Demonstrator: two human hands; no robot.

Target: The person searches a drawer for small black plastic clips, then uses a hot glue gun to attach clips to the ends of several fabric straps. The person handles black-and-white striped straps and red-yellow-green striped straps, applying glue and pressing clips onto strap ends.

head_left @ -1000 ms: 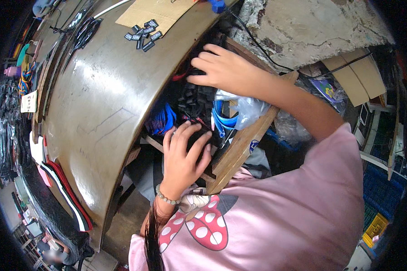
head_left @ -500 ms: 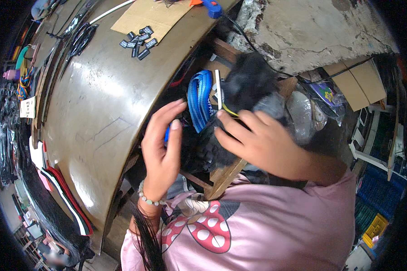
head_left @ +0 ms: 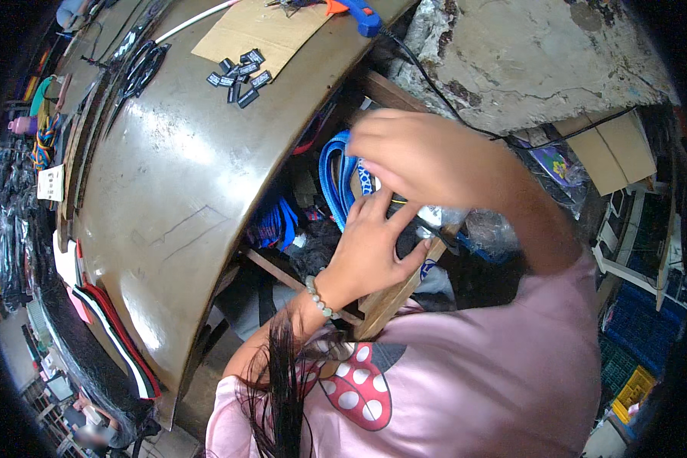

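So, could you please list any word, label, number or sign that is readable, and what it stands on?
Black tags: white print, too small to read.
White card: dark print, too small to read.
Wooden rail: blue mark, too blurred to read.
Nothing is clearly legible.

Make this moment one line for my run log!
left hand: spread, over drawer | right hand: blurred, by blue strap, grip unclear | table: black tags at cardboard edge

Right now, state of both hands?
Left hand: open, fingers spread, nothing visibly held.
Right hand: blurred, partly covering the coiled blue woven strap; grip cannot be told.
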